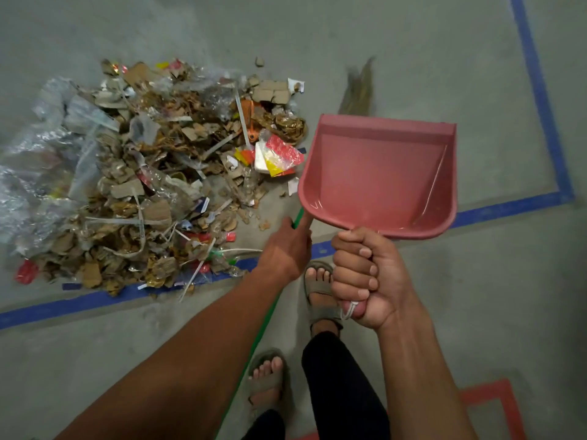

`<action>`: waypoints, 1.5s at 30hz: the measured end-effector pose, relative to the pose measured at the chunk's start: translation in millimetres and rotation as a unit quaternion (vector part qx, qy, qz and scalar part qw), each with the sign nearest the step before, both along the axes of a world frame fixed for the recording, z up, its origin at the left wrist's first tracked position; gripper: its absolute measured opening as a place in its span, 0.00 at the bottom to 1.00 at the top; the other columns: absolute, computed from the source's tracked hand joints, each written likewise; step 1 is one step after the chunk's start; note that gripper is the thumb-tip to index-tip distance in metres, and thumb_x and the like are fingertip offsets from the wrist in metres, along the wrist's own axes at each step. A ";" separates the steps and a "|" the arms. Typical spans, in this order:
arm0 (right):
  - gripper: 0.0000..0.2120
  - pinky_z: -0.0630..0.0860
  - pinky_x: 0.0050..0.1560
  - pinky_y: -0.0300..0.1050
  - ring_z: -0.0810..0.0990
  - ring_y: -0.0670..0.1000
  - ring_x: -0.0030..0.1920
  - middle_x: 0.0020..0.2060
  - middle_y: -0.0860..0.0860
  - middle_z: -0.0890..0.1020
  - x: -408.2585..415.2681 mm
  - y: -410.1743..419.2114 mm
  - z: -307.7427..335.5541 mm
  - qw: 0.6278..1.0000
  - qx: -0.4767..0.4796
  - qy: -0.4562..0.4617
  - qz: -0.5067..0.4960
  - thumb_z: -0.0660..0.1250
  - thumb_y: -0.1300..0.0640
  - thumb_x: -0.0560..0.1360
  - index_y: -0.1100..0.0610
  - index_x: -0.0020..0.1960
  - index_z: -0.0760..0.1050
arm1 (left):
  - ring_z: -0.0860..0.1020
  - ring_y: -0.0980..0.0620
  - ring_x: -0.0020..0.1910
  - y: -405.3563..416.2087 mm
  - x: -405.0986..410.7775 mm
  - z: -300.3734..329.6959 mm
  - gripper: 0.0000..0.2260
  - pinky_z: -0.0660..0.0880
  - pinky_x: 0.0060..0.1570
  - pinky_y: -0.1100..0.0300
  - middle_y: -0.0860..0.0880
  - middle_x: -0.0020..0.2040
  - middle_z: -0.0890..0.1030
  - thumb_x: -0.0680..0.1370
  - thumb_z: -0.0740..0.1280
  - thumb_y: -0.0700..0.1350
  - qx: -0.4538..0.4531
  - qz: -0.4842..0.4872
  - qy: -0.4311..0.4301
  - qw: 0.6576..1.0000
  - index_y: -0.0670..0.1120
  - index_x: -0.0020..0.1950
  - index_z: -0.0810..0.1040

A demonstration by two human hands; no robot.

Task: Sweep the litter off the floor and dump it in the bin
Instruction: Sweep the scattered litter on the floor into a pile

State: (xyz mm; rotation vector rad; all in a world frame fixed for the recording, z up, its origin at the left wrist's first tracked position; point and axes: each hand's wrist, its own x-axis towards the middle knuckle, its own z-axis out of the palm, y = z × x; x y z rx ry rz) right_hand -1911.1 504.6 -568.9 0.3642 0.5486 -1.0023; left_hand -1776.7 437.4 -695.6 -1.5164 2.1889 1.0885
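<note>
Grey concrete floor (365, 33) marked with blue tape lines (536, 90) fills the head view, with a corner of red tape (505, 398) at lower right. One blue line runs up the right side and meets another that crosses the frame from lower left to the right.

A person's right hand (365, 277) is clenched in a full fist around the handle of a pink dustpan (378, 176), all fingers curled tight, a white loop hanging from the handle's end below the little finger. The pan is held off the floor, tilted, its hollow facing the camera and empty.

The left hand (287, 249) grips a thin green broom handle (254, 338), fingers wrapped around it with the forefinger laid along the shaft. The handle passes behind the dustpan; the blurred straw bristles (357, 87) show above the pan's far edge, to the right of the litter.

The litter pile (152, 173) lies on the floor at left and centre: torn cardboard, clear plastic bags, white strips and red-and-yellow wrappers. Its near edge spills over the crossing blue line, and its right edge lies just beside the dustpan's left wall in this view.

Two sandalled feet (320, 296) stand beside the crossing line. Bare floor opens to the right of the pan and beyond the pile. No bin can be seen.
</note>
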 end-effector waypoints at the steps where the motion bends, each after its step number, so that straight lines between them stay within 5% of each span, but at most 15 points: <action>1: 0.20 0.54 0.18 0.36 0.54 0.44 0.17 0.18 0.44 0.57 -4.2 -4.9 -3.2 1.000 0.002 -0.004 0.000 0.66 0.60 0.75 0.50 0.32 0.59 | 0.72 0.39 0.41 -6.3 -7.5 -5.8 0.17 0.69 0.42 0.47 0.41 0.53 0.70 0.86 0.57 0.46 -0.010 -0.002 0.003 1.000 0.53 0.75 0.61; 6: 0.18 0.57 0.17 0.37 0.54 0.44 0.17 0.19 0.44 0.58 -30.5 -37.7 -20.2 1.000 0.020 -0.009 0.006 0.61 0.59 0.78 0.50 0.31 0.60 | 0.79 0.34 0.55 -53.0 -61.1 -47.9 0.17 0.78 0.55 0.43 0.39 0.66 0.76 0.81 0.63 0.42 0.041 0.164 0.062 0.984 0.44 0.71 0.72; 9: 0.18 0.56 0.17 0.37 0.54 0.44 0.17 0.18 0.44 0.59 -41.1 -55.3 -32.4 0.999 0.027 0.008 0.028 0.61 0.59 0.78 0.50 0.31 0.61 | 0.80 0.40 0.60 -77.5 -79.8 -73.2 0.26 0.78 0.62 0.44 0.40 0.64 0.79 0.76 0.73 0.46 0.117 0.356 0.104 0.921 0.42 0.71 0.71; 13: 0.19 0.52 0.19 0.37 0.54 0.44 0.17 0.19 0.44 0.57 -46.5 -77.0 -43.2 0.998 0.020 0.007 0.059 0.63 0.59 0.77 0.49 0.32 0.57 | 0.82 0.39 0.56 -92.6 -86.6 -98.6 0.28 0.81 0.57 0.44 0.42 0.57 0.82 0.68 0.71 0.54 0.112 0.431 0.139 0.885 0.44 0.65 0.75; 16: 0.19 0.52 0.19 0.37 0.54 0.44 0.17 0.19 0.44 0.56 -41.5 -86.5 -48.3 0.997 0.021 0.010 0.076 0.61 0.59 0.78 0.49 0.32 0.57 | 0.82 0.38 0.50 -101.4 -74.9 -100.0 0.18 0.83 0.51 0.42 0.43 0.53 0.83 0.73 0.69 0.55 0.078 0.463 0.152 0.870 0.49 0.61 0.78; 18: 0.20 0.52 0.19 0.37 0.54 0.44 0.17 0.19 0.44 0.56 -34.5 -91.0 -50.7 0.996 0.022 0.009 0.089 0.63 0.59 0.77 0.49 0.32 0.57 | 0.82 0.34 0.49 -105.8 -60.1 -98.7 0.25 0.81 0.45 0.37 0.36 0.54 0.82 0.74 0.64 0.62 0.051 0.496 0.145 0.855 0.46 0.62 0.77; 20: 0.20 0.53 0.18 0.36 0.53 0.44 0.17 0.19 0.44 0.56 -25.5 -94.1 -52.5 0.994 0.025 0.011 0.106 0.65 0.60 0.76 0.49 0.32 0.58 | 0.81 0.35 0.50 -109.8 -40.5 -84.2 0.30 0.81 0.49 0.38 0.37 0.62 0.79 0.76 0.58 0.66 0.036 0.495 0.124 0.859 0.50 0.72 0.71; 22: 0.20 0.53 0.18 0.36 0.53 0.44 0.17 0.19 0.44 0.56 -17.7 -94.3 -53.3 0.992 0.029 0.006 0.119 0.64 0.60 0.76 0.50 0.31 0.58 | 0.75 0.44 0.50 -110.1 -19.9 -75.3 0.28 0.75 0.51 0.48 0.44 0.68 0.70 0.84 0.55 0.59 0.002 0.459 0.074 0.885 0.56 0.83 0.55; 25: 0.20 0.53 0.18 0.35 0.53 0.44 0.17 0.19 0.44 0.56 -7.0 -91.5 -52.1 0.991 0.027 0.006 0.133 0.63 0.60 0.77 0.50 0.31 0.58 | 0.71 0.46 0.48 -102.8 11.9 -73.7 0.30 0.68 0.47 0.50 0.37 0.69 0.68 0.87 0.54 0.48 -0.049 0.457 0.014 0.888 0.57 0.85 0.42; 29: 0.20 0.54 0.17 0.35 0.52 0.43 0.17 0.19 0.44 0.56 5.4 -86.0 -48.1 0.989 0.030 0.023 0.145 0.62 0.60 0.78 0.50 0.32 0.57 | 0.74 0.41 0.54 -91.7 38.5 -62.5 0.28 0.68 0.49 0.49 0.37 0.70 0.70 0.88 0.52 0.49 -0.049 0.495 0.014 0.867 0.56 0.85 0.42; 35: 0.20 0.53 0.18 0.36 0.52 0.43 0.17 0.19 0.44 0.55 14.3 -77.0 -35.7 0.987 0.018 0.046 0.151 0.63 0.60 0.77 0.50 0.31 0.59 | 0.69 0.48 0.49 -67.4 49.9 -42.1 0.27 0.64 0.48 0.51 0.42 0.59 0.72 0.88 0.50 0.53 -0.072 0.499 0.023 0.863 0.59 0.85 0.42; 41: 0.19 0.59 0.16 0.37 0.53 0.44 0.17 0.19 0.44 0.56 17.3 -59.4 -27.8 0.989 0.010 0.031 0.143 0.64 0.60 0.76 0.50 0.31 0.59 | 0.73 0.48 0.46 -44.9 45.2 -27.9 0.31 0.71 0.45 0.50 0.45 0.58 0.68 0.88 0.53 0.50 -0.076 0.410 0.046 0.908 0.64 0.83 0.36; 45: 0.19 0.55 0.17 0.36 0.52 0.44 0.17 0.19 0.44 0.55 19.6 -50.0 -25.3 0.987 0.022 0.057 0.146 0.58 0.59 0.79 0.50 0.31 0.57 | 0.76 0.44 0.48 -58.7 37.5 -47.2 0.28 0.77 0.48 0.48 0.39 0.64 0.71 0.87 0.54 0.52 -0.042 0.333 0.044 0.941 0.61 0.84 0.45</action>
